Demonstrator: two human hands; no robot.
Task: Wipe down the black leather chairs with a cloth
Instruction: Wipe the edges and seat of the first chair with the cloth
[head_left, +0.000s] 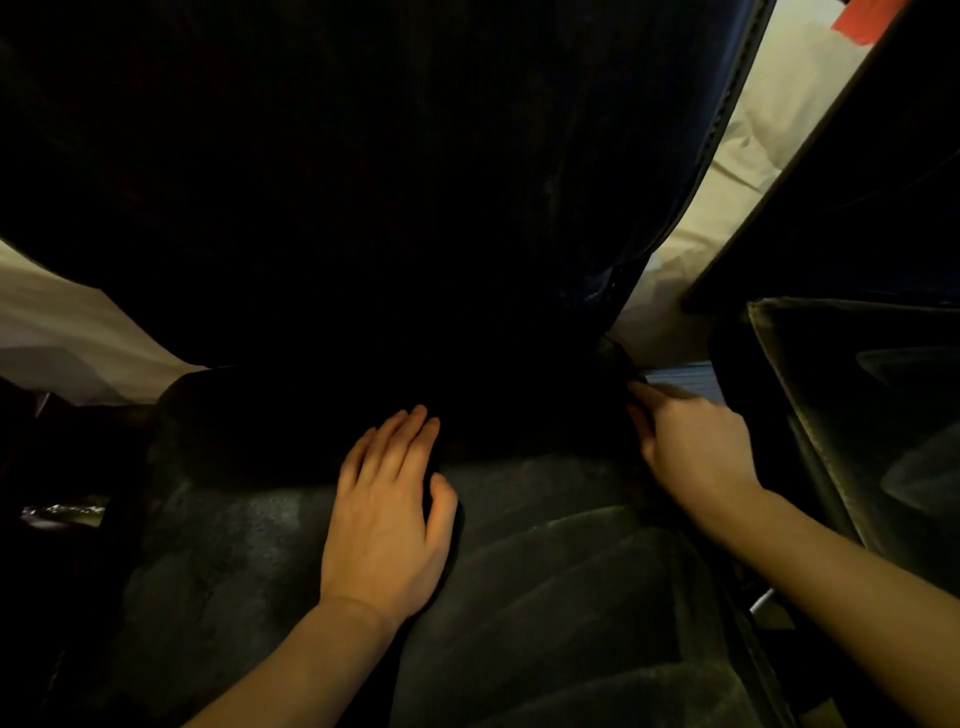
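Observation:
A black leather chair fills the view, its backrest (363, 182) rising dark ahead and its seat (545, 571) spreading below. My left hand (387, 514) lies flat on the seat near the crease under the backrest, with its fingers straight. My right hand (691, 447) is at the seat's rear right corner. Its thumb and fingers curl round a dark wad (615, 358) that looks like the cloth, though the gloom hides its outline.
A second black chair (857, 415) stands close on the right, leaving a narrow gap. Pale fabric (727, 208) shows behind that gap, and more pale fabric (52, 322) at the left. A small shiny object (62, 512) lies low on the left.

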